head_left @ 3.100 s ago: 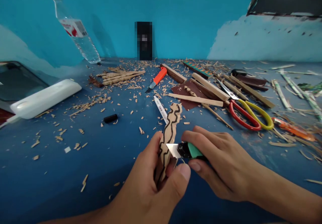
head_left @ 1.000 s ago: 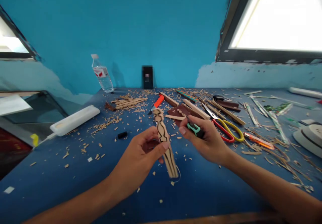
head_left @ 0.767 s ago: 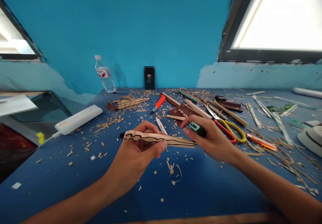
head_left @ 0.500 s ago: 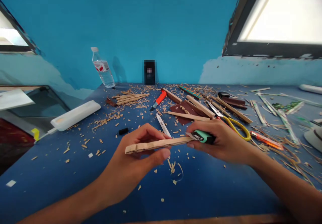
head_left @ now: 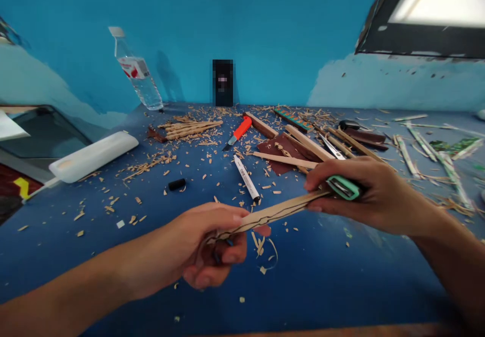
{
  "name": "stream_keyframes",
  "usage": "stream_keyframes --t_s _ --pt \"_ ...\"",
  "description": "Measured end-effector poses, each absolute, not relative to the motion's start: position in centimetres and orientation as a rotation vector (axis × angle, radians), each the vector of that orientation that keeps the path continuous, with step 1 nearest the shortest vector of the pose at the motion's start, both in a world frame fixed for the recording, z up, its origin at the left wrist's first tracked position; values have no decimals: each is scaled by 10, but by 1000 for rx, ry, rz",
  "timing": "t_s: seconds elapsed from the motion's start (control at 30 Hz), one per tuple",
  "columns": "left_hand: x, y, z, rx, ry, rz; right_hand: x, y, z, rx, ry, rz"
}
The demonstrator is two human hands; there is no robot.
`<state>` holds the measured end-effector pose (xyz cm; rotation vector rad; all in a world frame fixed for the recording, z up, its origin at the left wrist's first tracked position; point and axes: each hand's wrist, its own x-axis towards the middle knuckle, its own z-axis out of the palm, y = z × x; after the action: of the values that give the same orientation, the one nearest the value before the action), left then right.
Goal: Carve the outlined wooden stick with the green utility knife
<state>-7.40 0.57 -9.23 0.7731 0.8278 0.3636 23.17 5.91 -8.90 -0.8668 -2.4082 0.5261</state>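
My left hand (head_left: 195,236) is closed around the near-left end of a thin wooden strip (head_left: 278,211). Dark wavy lines run along the strip's side, and it slants up to the right above the table. A green utility knife (head_left: 344,187) is gripped in my right hand (head_left: 373,195), whose thumb and forefinger are at the strip's far end. The knife's blade is mostly hidden there. Beyond the strip, an uncapped white marker (head_left: 246,178) lies on the table, with its black cap (head_left: 176,184) to the left.
On the blue table (head_left: 322,281) lie wood shavings, a red-handled knife (head_left: 238,132), scissors (head_left: 332,147), a brown leather piece (head_left: 282,152) and carved sticks (head_left: 195,129). A water bottle (head_left: 138,77) and a blurred dark object (head_left: 223,83) stand by the wall. At left lies a white lamp-like bar (head_left: 94,156).
The strip has turned so its lined side shows more, and its right end is higher. My left hand has rolled over it; my right hand has moved right and up with the knife.
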Motion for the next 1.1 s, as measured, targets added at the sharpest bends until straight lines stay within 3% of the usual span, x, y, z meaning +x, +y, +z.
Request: stream_keyframes --t_s 0.1,0.23,0.5,0.73,1.1 --pt "-67 6 -94 775 815 360 232 62 -93 -811 -2426 194" --pt "-57 2 -94 799 745 486 223 56 -102 -983 -1969 -218" --pt "-36 -19 -90 969 792 725 182 17 -115 -929 -2233 117" --pt "-33 -13 -103 890 563 713 176 17 -130 -900 -2217 -76" --pt "-31 -9 -111 820 717 585 167 10 -133 -1035 -2351 -322"
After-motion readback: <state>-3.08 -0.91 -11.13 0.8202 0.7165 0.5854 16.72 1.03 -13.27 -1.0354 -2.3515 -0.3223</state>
